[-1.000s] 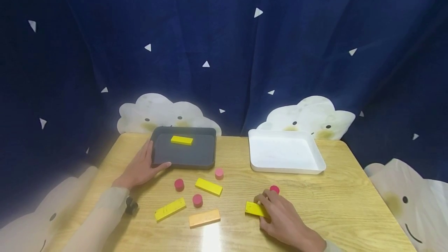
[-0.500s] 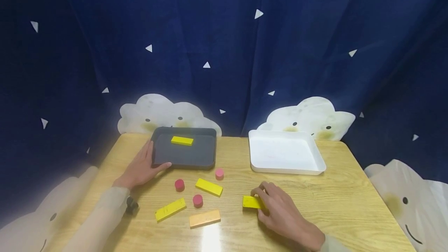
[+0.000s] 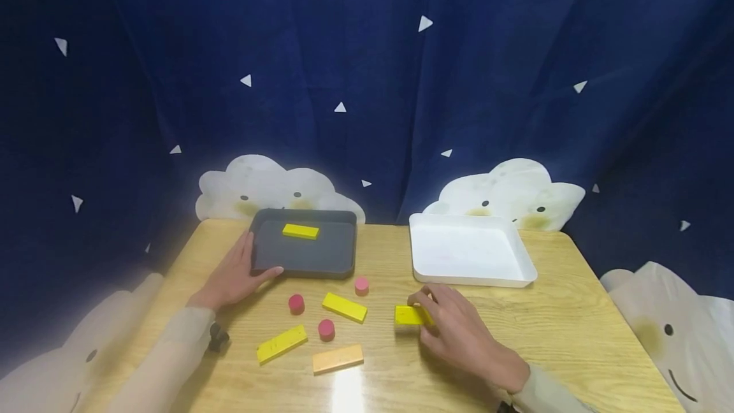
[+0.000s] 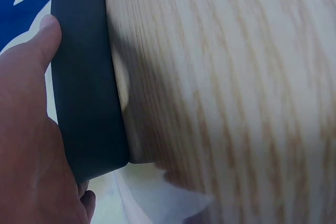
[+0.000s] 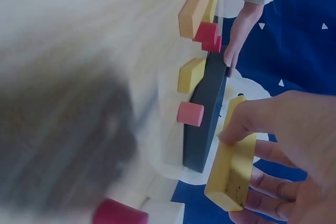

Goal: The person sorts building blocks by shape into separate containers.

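My right hand (image 3: 464, 336) pinches a yellow rectangular block (image 3: 411, 315) between thumb and fingers, held above the table right of centre. Its speckled end shows in the right wrist view. At the dark grey tray (image 3: 332, 252), my left hand (image 3: 232, 276) rests against the near left corner, thumb along the front wall and fingers, fairly straight, along the left side. A yellow block (image 3: 301, 231) lies inside that tray. Between the hands lie two more yellow blocks, one (image 3: 345, 308) near the middle and one (image 3: 282, 344) further left, plus an orange block (image 3: 338, 359).
A white tray (image 3: 470, 250) stands at the back right. Around the blocks stand two red cylinders (image 3: 296, 303) and a pink cylinder (image 3: 361, 285). Another red cylinder (image 5: 118, 213) shows in the right wrist view. A blue curtain (image 3: 367, 81) hangs behind the wooden table (image 3: 550, 324).
My right hand has lifted its yellow block off the table and carried it slightly away from me and left. The left hand stays at the grey tray.
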`<act>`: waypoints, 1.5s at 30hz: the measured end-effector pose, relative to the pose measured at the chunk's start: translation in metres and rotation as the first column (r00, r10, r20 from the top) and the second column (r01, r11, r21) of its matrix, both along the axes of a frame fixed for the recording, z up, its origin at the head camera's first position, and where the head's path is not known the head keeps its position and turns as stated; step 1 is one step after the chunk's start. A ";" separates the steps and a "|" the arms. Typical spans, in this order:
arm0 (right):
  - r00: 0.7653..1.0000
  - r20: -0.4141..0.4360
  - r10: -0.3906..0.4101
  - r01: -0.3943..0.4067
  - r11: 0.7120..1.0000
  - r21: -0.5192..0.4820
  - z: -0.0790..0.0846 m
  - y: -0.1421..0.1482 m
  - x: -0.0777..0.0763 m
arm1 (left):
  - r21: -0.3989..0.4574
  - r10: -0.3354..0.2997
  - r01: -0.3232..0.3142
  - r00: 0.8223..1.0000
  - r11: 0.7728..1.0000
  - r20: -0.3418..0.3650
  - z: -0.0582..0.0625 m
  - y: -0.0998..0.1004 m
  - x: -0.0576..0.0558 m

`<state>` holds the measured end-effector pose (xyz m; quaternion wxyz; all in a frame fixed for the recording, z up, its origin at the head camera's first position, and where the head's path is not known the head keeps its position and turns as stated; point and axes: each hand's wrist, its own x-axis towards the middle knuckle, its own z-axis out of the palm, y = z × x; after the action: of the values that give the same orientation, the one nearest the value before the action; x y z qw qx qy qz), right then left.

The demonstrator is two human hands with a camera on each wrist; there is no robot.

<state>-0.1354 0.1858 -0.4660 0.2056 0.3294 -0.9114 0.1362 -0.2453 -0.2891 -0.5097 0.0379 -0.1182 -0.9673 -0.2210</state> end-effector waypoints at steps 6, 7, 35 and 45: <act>0.998 -0.057 0.031 -0.030 0.999 0.010 0.013 -0.002 -0.013 | -0.002 0.005 -0.005 1.000 1.000 0.009 0.001 0.001 0.001; 0.998 -0.060 0.031 -0.030 0.999 0.013 0.014 -0.003 -0.016 | -0.006 0.006 -0.006 1.000 1.000 0.013 0.001 0.001 0.001; 0.995 0.039 0.090 -0.092 0.995 0.042 0.053 -0.055 -0.096 | -0.020 0.016 -0.016 0.999 1.000 0.032 -0.001 0.002 0.001; 0.990 0.035 0.139 -0.140 0.989 0.040 0.060 -0.079 -0.123 | -0.025 0.019 -0.018 1.000 1.000 0.023 -0.003 0.002 -0.001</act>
<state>-0.2583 0.1070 -0.4058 0.1738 0.3945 -0.8920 0.1360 -0.2468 -0.2874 -0.5122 0.0274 -0.1072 -0.9714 -0.2100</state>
